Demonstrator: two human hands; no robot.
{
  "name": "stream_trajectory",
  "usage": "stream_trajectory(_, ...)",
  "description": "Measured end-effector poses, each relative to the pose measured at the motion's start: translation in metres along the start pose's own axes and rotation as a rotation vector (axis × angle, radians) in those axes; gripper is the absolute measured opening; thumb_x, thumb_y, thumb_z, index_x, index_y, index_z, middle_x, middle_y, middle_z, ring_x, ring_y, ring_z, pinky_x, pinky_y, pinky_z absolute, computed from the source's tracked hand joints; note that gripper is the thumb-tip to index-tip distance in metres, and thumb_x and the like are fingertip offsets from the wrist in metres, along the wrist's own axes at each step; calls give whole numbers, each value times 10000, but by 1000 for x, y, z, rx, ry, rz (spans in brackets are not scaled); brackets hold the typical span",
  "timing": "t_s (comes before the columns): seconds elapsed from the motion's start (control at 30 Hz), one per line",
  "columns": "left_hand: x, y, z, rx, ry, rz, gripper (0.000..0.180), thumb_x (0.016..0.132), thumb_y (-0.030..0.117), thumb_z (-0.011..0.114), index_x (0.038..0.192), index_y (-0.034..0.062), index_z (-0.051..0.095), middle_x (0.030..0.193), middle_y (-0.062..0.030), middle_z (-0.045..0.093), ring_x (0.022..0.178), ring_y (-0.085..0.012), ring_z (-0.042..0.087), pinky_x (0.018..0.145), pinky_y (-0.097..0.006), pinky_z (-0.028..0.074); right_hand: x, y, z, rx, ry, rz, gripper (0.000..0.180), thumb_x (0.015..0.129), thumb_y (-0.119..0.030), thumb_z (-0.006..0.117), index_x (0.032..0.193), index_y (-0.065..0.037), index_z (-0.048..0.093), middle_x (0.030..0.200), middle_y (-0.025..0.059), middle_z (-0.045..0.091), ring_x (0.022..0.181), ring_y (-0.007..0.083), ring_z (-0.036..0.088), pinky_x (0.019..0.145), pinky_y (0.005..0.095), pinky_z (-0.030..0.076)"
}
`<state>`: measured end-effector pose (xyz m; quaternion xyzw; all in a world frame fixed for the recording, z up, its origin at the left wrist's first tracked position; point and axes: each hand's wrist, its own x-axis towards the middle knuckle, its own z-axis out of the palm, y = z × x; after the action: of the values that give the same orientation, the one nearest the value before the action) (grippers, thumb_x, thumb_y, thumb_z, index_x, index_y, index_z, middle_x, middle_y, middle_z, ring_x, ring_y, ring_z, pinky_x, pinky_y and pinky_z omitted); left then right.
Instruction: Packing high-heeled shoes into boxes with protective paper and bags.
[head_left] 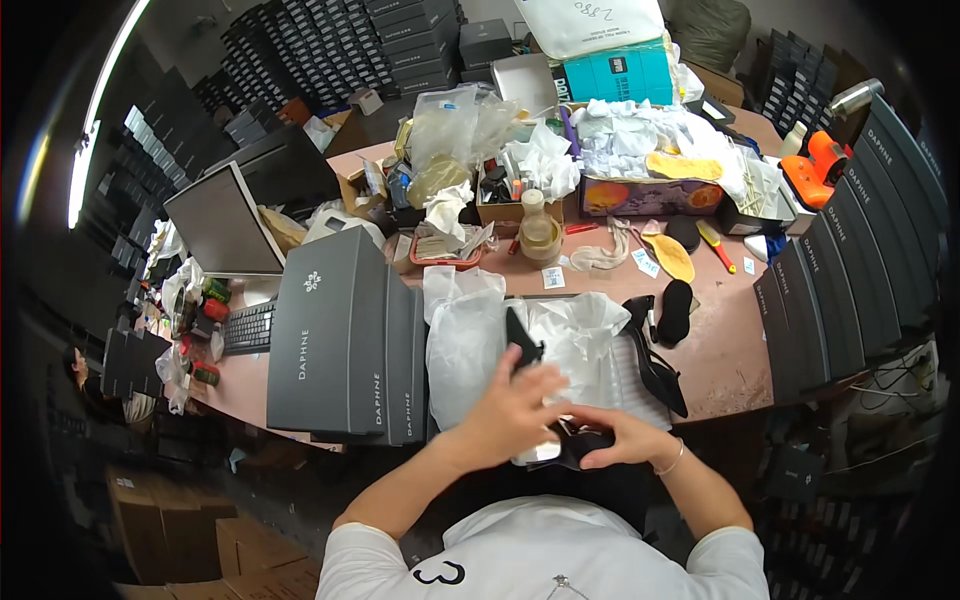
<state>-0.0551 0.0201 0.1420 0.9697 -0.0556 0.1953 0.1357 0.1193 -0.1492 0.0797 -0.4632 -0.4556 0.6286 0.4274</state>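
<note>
Both my hands are closed around a black high-heeled shoe (540,395) at the near edge of the table. My left hand (512,410) wraps its body from the left, and the pointed end sticks up past my fingers. My right hand (622,440) grips the lower part of the shoe from the right. Under them lies white tissue paper (580,335) spread in an open shoe box. A second black high-heeled shoe (655,360) lies on the table just right of the paper, untouched.
Stacked grey shoe boxes (345,340) stand to my left, more box lids (850,270) lean in a row at the right. A monitor (220,225) and keyboard (248,328) sit far left. Insoles (672,255), a jar (538,235), bags and cartons crowd the back of the table (725,355).
</note>
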Motion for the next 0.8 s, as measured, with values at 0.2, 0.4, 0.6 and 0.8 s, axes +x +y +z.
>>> stream_trajectory(0.2, 8, -187, 43, -7, -12, -1106, 550, 922, 227, 526, 1413, 73, 333, 1012, -286, 622, 905, -446, 608, 804, -475, 469, -24, 26, -8, 253, 214, -168, 857, 693, -222, 814, 1395, 28, 391, 1256, 154, 566, 1130, 205, 553, 999, 336, 403)
stream_trajectory(0.4, -24, -296, 97, 222, -189, -1224, 473, 918, 457, 469, 975, 34, 671, 1074, -245, 638, 1033, -399, 606, 897, -496, 467, -39, 22, -2, 562, 287, -259, 903, 639, -347, 851, 1335, 44, 428, 1227, 189, 570, 1064, 254, 607, 904, 381, 496)
stream_trajectory(0.6, 46, -150, -22, 10, 493, -736, 322, 894, 230, 591, 704, -28, 560, 593, -148, 504, 534, -257, 486, 534, -390, 381, -48, 36, 11, 799, 263, -366, 884, 689, -387, 804, 1346, 37, 391, 1220, 182, 552, 1021, 263, 617, 818, 360, 542)
stream_trajectory(0.8, 61, -64, -12, -100, 465, -505, 60, 780, 0, 607, 825, -5, 567, 782, -106, 519, 611, -215, 512, 565, -335, 414, -55, 45, 37, 1054, 143, -660, 842, 796, -528, 639, 1356, 39, 366, 1209, 220, 520, 866, 278, 610, 624, 314, 547)
